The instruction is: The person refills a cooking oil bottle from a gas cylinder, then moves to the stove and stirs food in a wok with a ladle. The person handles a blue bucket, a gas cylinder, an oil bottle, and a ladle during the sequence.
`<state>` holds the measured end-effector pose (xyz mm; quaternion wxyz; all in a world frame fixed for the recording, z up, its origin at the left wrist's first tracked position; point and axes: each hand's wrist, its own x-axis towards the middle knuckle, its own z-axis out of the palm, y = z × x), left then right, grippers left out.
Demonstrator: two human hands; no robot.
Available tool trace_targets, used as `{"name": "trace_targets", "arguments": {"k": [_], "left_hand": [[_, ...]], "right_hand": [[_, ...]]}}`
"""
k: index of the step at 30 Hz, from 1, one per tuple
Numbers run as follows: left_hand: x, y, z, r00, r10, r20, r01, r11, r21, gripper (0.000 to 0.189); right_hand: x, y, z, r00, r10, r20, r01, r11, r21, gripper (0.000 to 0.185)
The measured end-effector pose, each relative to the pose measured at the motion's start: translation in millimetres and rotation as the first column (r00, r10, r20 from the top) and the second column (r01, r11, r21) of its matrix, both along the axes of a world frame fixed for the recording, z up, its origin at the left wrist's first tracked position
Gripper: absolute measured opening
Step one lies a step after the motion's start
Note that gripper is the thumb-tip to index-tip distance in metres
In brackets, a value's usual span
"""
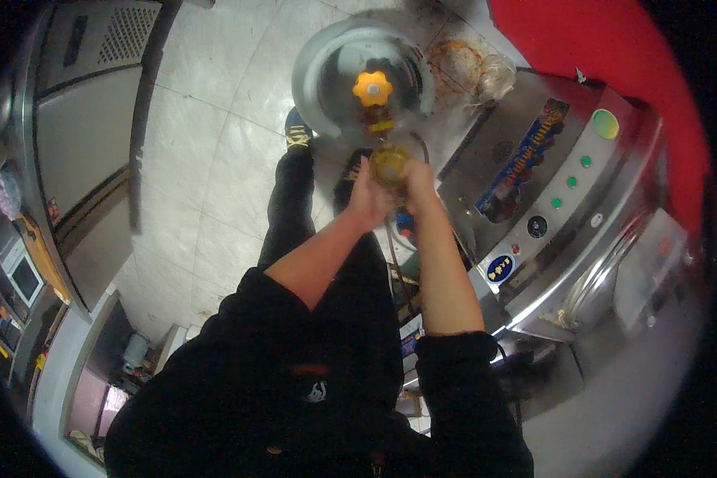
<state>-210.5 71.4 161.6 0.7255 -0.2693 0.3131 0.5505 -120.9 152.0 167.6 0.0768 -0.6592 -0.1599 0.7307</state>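
Observation:
A round, yellowish gas regulator (390, 165), blurred by motion, is held between both my hands. My left hand (368, 200) wraps its left side and underside, and my right hand (419, 184) grips it from the right. Just beyond stands a grey gas cylinder (310, 77) with a ring collar, topped by an orange-yellow valve handwheel (373, 89). Below the handwheel, a brass valve body (377, 122) points towards the regulator; whether the two touch, I cannot tell. A thin hose (396, 263) runs down below my hands, beside a small blue and orange part (405, 225).
To the right stands a stainless steel appliance (514, 161) with green buttons and a dial, beside a red surface (597, 42). A crumpled clear plastic bag (496, 77) lies near rusty floor stains. A metal-fronted cabinet (89, 131) lines the left; pale floor tiles (215, 149) lie between.

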Motion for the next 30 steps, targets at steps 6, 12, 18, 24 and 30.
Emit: {"name": "trace_targets", "arguments": {"k": [6, 12, 18, 24, 30], "left_hand": [[5.3, 13.2, -3.0, 0.997, 0.077, -0.020, -0.079, 0.988, -0.132, 0.070], [30.5, 28.9, 7.4, 0.949, 0.037, -0.314, -0.167, 0.902, -0.398, 0.072], [32.9, 26.4, -2.7, 0.807, -0.120, -0.578, -0.192, 0.873, -0.449, 0.073], [15.3, 14.9, -9.4, 0.918, -0.071, -0.391, -0.097, 0.914, -0.393, 0.074], [10.1, 14.6, -30.9, 0.988, 0.109, -0.106, -0.126, 0.977, -0.173, 0.069]], "right_hand": [[-6.8, -1.0, -12.1, 0.960, 0.254, 0.118, -0.279, 0.898, 0.339, 0.045], [-20.9, 38.2, -6.6, 0.971, 0.066, -0.231, 0.030, 0.920, 0.391, 0.045], [-34.1, 54.2, -0.8, 0.813, 0.578, 0.065, -0.570, 0.769, 0.289, 0.053], [-44.0, 64.7, -21.6, 0.804, 0.584, -0.112, -0.539, 0.795, 0.277, 0.057], [-46.3, 80.2, -38.6, 0.777, 0.470, -0.418, -0.495, 0.867, 0.056, 0.063]]}}
